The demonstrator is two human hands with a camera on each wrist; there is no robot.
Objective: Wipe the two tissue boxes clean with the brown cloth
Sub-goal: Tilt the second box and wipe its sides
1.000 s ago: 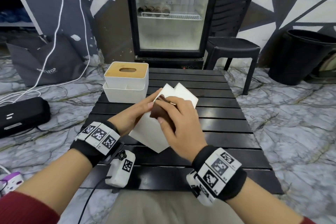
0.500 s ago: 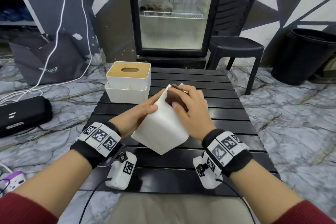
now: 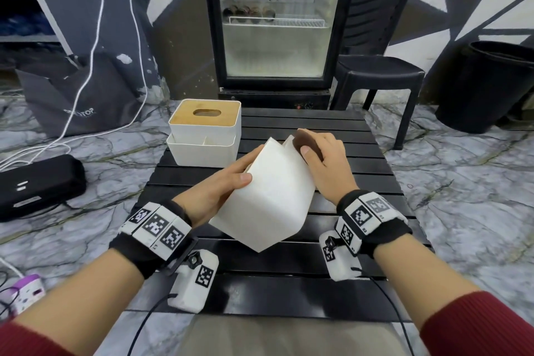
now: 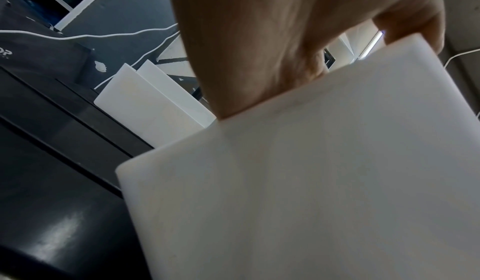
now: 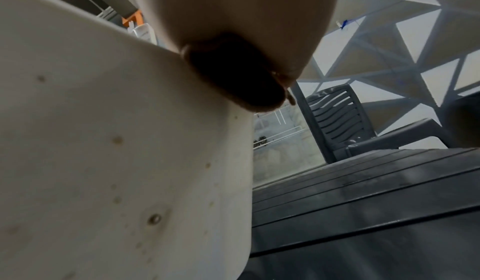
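The left hand (image 3: 222,191) grasps the near tissue box (image 3: 271,199) from its left side, fingers along the upper edge and thumb laid on the face turned toward the person, holding it tipped up on one lower corner above the black slatted table (image 3: 370,153). The right hand (image 3: 323,162) grips the folded brown cloth (image 3: 307,143) and presses it against the box's far right face, near the top rim.

The right wrist view shows small brownish specks scattered lower on that face, so the stroke would do well to run the full height, cloth kept flat, while the left hand braces against the push so the box does not pivot on its corner.

The box sits between the two hands, touching both, at the table's middle. The second tissue box (image 3: 206,124), with a wooden slotted lid, stands upright at the far left of the table, set in a white tray (image 3: 202,153), well apart from both hands; from here it looks not yet attended to.
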